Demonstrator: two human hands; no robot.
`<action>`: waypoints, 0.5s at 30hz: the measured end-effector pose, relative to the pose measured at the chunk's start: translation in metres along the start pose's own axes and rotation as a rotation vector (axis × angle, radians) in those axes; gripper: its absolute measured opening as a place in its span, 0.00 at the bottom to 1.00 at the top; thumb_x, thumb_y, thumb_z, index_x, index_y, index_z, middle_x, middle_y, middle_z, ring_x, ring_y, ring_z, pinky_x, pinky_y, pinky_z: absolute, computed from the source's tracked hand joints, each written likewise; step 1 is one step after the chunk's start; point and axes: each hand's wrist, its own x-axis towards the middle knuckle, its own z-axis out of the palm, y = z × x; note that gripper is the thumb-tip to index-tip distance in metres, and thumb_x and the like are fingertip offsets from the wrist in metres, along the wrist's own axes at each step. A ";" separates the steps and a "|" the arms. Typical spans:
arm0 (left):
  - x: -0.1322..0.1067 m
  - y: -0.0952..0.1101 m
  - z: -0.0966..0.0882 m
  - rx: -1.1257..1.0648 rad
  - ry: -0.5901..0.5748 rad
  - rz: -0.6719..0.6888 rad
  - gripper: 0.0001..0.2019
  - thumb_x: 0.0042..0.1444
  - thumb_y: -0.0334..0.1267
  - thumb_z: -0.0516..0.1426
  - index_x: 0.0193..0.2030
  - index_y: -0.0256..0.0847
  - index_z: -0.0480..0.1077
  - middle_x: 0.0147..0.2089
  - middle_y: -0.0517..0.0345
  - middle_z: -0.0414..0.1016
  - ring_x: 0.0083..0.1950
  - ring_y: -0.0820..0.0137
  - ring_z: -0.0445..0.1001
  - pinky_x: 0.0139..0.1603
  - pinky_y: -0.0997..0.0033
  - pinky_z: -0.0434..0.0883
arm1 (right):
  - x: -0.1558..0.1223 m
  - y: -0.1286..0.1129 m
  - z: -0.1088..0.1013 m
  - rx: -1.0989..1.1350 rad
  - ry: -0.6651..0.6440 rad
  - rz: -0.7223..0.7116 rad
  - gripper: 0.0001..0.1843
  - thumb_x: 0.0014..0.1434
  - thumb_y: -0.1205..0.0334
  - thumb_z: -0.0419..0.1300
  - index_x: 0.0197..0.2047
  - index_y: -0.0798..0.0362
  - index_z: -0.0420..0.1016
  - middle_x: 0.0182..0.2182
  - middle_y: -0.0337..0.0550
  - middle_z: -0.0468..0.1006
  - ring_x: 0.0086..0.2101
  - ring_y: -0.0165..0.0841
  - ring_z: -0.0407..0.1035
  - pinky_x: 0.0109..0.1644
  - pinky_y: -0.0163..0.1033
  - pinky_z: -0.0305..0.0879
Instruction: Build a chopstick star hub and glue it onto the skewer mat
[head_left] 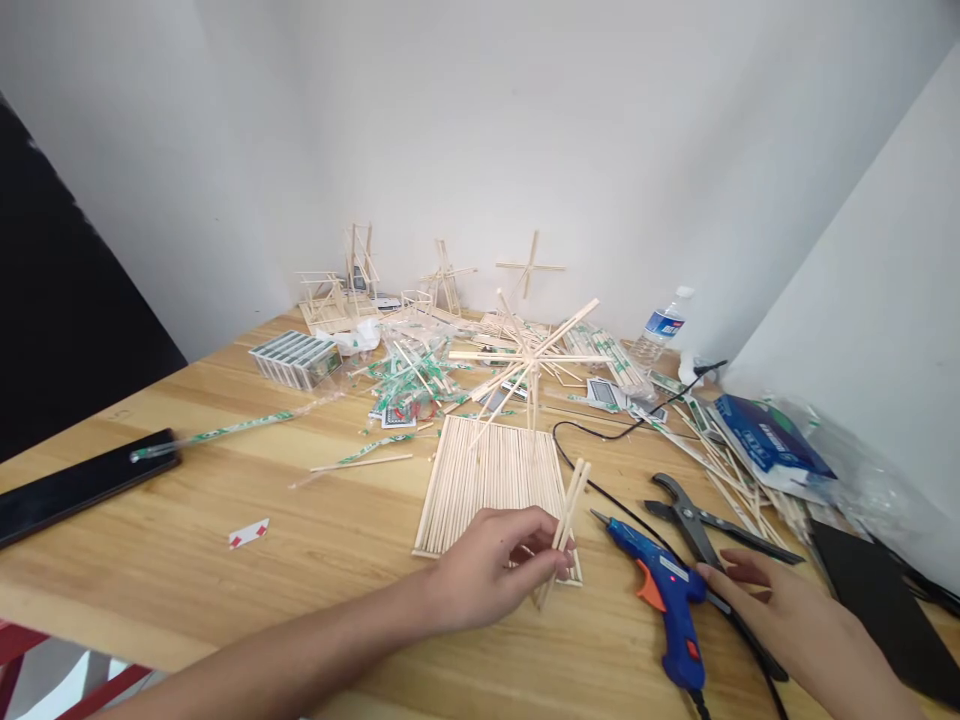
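My left hand (491,560) pinches a pair of thin wooden sticks (568,515) at the front right corner of a flat panel of glued sticks (487,475) lying on the wooden table (300,560). A stick model with radiating spokes (529,355) stands at the panel's far edge. My right hand (780,610) rests on the table beside a blue glue gun (667,595), its fingers touching the gun's rear near the black cord; nothing is gripped.
Black pliers (697,520) lie right of the gun. Loose sticks and green-printed wrappers (412,385) litter the back, with small stick frames (352,285), a water bottle (660,330), a blue packet (765,435), stacked boxes (296,358) and a dark tablet (75,485) at left.
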 end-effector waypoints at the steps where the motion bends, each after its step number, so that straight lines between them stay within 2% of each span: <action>1: 0.002 -0.003 0.001 -0.078 0.005 -0.046 0.11 0.63 0.44 0.59 0.37 0.38 0.72 0.37 0.53 0.79 0.39 0.68 0.81 0.38 0.74 0.74 | 0.002 0.001 0.001 0.018 -0.034 -0.015 0.28 0.42 0.35 0.55 0.35 0.48 0.79 0.36 0.52 0.86 0.41 0.54 0.80 0.46 0.54 0.74; 4: 0.007 -0.012 0.001 -0.324 0.028 -0.151 0.17 0.57 0.51 0.63 0.39 0.38 0.70 0.35 0.58 0.75 0.36 0.69 0.81 0.38 0.73 0.75 | 0.009 0.006 -0.001 0.054 -0.098 -0.031 0.24 0.41 0.37 0.57 0.32 0.46 0.78 0.34 0.50 0.86 0.42 0.54 0.80 0.47 0.54 0.73; 6: 0.010 -0.015 0.000 -0.423 0.037 -0.214 0.22 0.52 0.55 0.66 0.40 0.38 0.71 0.35 0.60 0.74 0.34 0.70 0.80 0.34 0.74 0.75 | 0.014 0.008 -0.006 0.072 -0.111 -0.018 0.30 0.39 0.36 0.58 0.38 0.49 0.79 0.37 0.54 0.86 0.43 0.55 0.80 0.49 0.54 0.73; 8: 0.012 -0.015 -0.001 -0.476 0.048 -0.254 0.25 0.47 0.57 0.68 0.41 0.38 0.71 0.36 0.60 0.73 0.34 0.71 0.80 0.33 0.74 0.75 | 0.020 0.009 -0.013 0.040 -0.087 -0.056 0.39 0.37 0.35 0.58 0.46 0.55 0.78 0.45 0.60 0.84 0.48 0.57 0.77 0.54 0.56 0.71; 11: 0.012 -0.014 -0.001 -0.507 0.060 -0.283 0.28 0.43 0.59 0.70 0.40 0.38 0.71 0.36 0.61 0.73 0.33 0.71 0.80 0.32 0.74 0.76 | 0.025 0.010 -0.025 -0.075 -0.048 -0.232 0.49 0.40 0.34 0.59 0.57 0.62 0.73 0.60 0.67 0.73 0.60 0.60 0.66 0.65 0.58 0.59; 15: 0.011 -0.014 -0.001 -0.476 0.058 -0.276 0.27 0.44 0.59 0.69 0.41 0.38 0.72 0.36 0.61 0.73 0.33 0.72 0.80 0.32 0.75 0.75 | 0.026 0.016 -0.031 -0.169 -0.241 -0.312 0.57 0.46 0.34 0.58 0.70 0.66 0.58 0.70 0.66 0.57 0.69 0.54 0.53 0.71 0.53 0.50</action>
